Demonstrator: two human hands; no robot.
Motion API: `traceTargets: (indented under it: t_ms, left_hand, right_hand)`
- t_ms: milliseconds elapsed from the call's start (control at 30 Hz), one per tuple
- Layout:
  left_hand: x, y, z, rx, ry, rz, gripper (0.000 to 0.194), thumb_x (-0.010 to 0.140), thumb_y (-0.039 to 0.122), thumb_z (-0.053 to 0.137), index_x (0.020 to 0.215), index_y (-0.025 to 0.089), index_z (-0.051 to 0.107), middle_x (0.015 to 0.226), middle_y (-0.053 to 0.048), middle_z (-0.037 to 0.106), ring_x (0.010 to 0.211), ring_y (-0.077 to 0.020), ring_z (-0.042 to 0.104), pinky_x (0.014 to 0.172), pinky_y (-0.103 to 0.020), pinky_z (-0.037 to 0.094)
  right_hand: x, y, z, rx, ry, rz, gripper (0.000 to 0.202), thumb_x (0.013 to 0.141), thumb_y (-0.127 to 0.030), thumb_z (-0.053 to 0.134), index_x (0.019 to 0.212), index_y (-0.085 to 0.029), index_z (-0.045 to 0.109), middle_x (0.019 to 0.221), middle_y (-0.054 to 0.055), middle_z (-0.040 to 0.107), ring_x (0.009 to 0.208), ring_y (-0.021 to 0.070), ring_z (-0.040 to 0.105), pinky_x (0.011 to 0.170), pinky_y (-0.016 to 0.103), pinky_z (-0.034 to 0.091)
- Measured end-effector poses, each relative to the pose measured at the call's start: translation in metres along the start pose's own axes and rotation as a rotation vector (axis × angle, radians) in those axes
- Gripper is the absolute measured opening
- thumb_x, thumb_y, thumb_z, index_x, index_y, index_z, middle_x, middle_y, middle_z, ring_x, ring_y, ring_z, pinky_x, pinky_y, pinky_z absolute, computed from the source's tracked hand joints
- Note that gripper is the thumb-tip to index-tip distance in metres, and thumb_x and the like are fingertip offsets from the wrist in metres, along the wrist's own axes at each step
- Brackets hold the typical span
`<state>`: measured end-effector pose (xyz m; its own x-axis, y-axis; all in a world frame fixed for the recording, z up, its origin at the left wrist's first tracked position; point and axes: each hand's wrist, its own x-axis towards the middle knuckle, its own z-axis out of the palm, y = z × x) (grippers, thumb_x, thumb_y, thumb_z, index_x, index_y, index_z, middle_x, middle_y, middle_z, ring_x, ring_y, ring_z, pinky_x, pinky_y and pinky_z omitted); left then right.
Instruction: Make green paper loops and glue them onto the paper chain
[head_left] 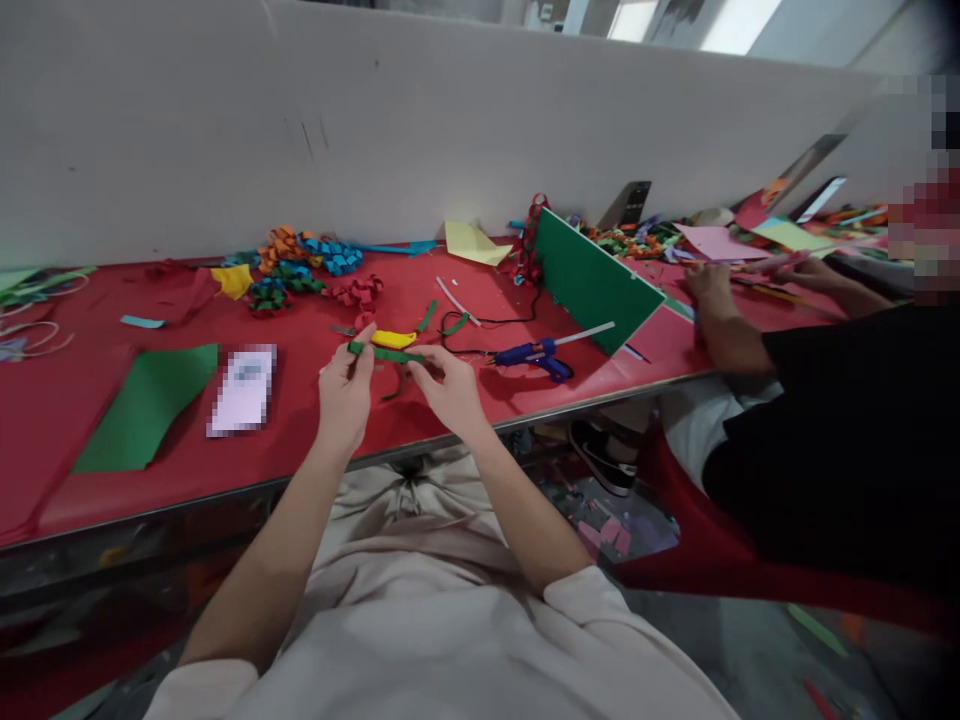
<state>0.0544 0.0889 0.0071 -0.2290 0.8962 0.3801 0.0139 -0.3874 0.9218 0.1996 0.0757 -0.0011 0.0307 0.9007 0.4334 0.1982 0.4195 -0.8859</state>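
Between my two hands a narrow green paper strip (391, 355) is stretched above the red table. My left hand (346, 385) pinches its left end, which curls near the fingertips. Fingers of my right hand (448, 385) are closed on the strip's right end. Just behind the strip lies a yellow-handled cutter (394, 340), partly hidden by my fingers. A blue glue gun (532, 355) with a white glue stick in it rests to the right of my right hand. Short green strips (427, 317) are scattered close by.
A green board (596, 280) stands tilted at the right. Curled paper chains (330, 255) lie along the wall. Green paper (150, 405) and a blurred phone-like object (242, 390) are at the left. A co-worker's hand (709, 285) works farther right. A black cord (510, 318) crosses the table.
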Motion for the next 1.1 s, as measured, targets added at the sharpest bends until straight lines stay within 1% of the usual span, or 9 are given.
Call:
traceTargets:
  t_ms: [133,233,300,400,467,533,767,933,1100]
  left_hand:
    - [0.001,-0.007,-0.018,0.042,0.048,-0.007,0.039,0.085,0.051,0.073,0.101,0.016,0.076,0.098,-0.008,0.075,0.076,-0.0144,0.066,0.071,-0.026,0.055]
    - [0.007,-0.006,-0.037,0.086,0.178,0.024,0.033,0.085,0.047,0.074,0.093,0.016,0.074,0.077,-0.002,0.070,0.061,-0.0106,0.061,0.059,-0.023,0.052]
    - [0.010,-0.005,-0.049,0.128,0.248,0.071,0.029,0.087,0.044,0.073,0.095,0.016,0.073,0.075,0.000,0.068,0.062,-0.0105,0.063,0.062,-0.024,0.054]
    - [0.012,-0.006,-0.061,0.096,0.215,0.105,0.030,0.096,0.043,0.065,0.104,0.015,0.073,0.089,-0.002,0.071,0.076,-0.0131,0.069,0.076,-0.030,0.060]
    - [0.011,-0.007,-0.063,0.055,0.179,0.092,0.032,0.100,0.042,0.059,0.107,0.014,0.071,0.090,-0.002,0.070,0.076,-0.0135,0.070,0.076,-0.032,0.061]
    - [0.008,-0.006,-0.060,0.069,0.189,0.102,0.031,0.101,0.042,0.057,0.107,0.015,0.070,0.084,-0.001,0.069,0.068,-0.0123,0.068,0.069,-0.030,0.060]
    - [0.000,-0.006,-0.052,0.059,0.205,0.049,0.032,0.091,0.045,0.070,0.108,0.018,0.065,0.072,0.004,0.063,0.049,-0.0071,0.055,0.045,-0.020,0.045]
    - [-0.007,-0.013,-0.052,0.076,0.139,-0.037,0.042,0.089,0.056,0.070,0.106,0.019,0.063,0.071,0.004,0.061,0.046,-0.0074,0.052,0.042,-0.020,0.041]
    - [-0.013,-0.016,-0.053,0.108,0.011,-0.056,0.044,0.097,0.059,0.058,0.118,0.021,0.059,0.078,0.001,0.068,0.044,-0.0070,0.048,0.041,-0.020,0.039]
  right_hand:
    - [0.001,0.005,-0.007,-0.030,-0.111,-0.001,0.029,0.092,-0.035,0.067,0.116,-0.020,0.073,0.097,0.004,0.079,0.086,0.0166,0.072,0.082,0.028,0.055]
    - [0.002,0.009,-0.016,-0.154,-0.100,-0.062,0.030,0.098,-0.036,0.061,0.120,-0.019,0.072,0.101,0.006,0.078,0.088,0.0167,0.070,0.085,0.029,0.054]
    - [0.002,0.013,-0.023,-0.315,-0.081,-0.146,0.029,0.103,-0.032,0.052,0.118,-0.018,0.072,0.106,0.009,0.075,0.097,0.0183,0.067,0.095,0.033,0.051]
    - [-0.003,0.017,-0.031,-0.558,-0.264,-0.283,0.029,0.104,-0.031,0.053,0.127,-0.024,0.070,0.131,0.012,0.066,0.121,0.0225,0.058,0.107,0.042,0.042]
    - [-0.006,0.018,-0.033,-0.665,-0.414,-0.329,0.030,0.102,-0.032,0.058,0.130,-0.031,0.068,0.145,0.010,0.057,0.130,0.0247,0.051,0.105,0.045,0.041]
    - [-0.008,0.019,-0.032,-0.714,-0.480,-0.330,0.026,0.101,-0.032,0.060,0.124,-0.031,0.070,0.143,0.009,0.059,0.129,0.0244,0.049,0.102,0.044,0.039]
    - [-0.003,0.020,-0.027,-0.758,-0.483,-0.330,0.012,0.100,-0.029,0.062,0.105,-0.022,0.070,0.117,0.006,0.071,0.113,0.0210,0.054,0.092,0.036,0.034]
    - [-0.001,0.014,-0.023,-0.860,-0.432,-0.396,0.028,0.106,-0.026,0.051,0.130,-0.025,0.064,0.124,0.007,0.066,0.111,0.0212,0.053,0.088,0.036,0.033]
    - [-0.004,0.016,-0.016,-0.851,-0.479,-0.418,0.031,0.105,-0.044,0.051,0.112,-0.023,0.074,0.120,0.008,0.067,0.115,0.0220,0.051,0.088,0.039,0.030]
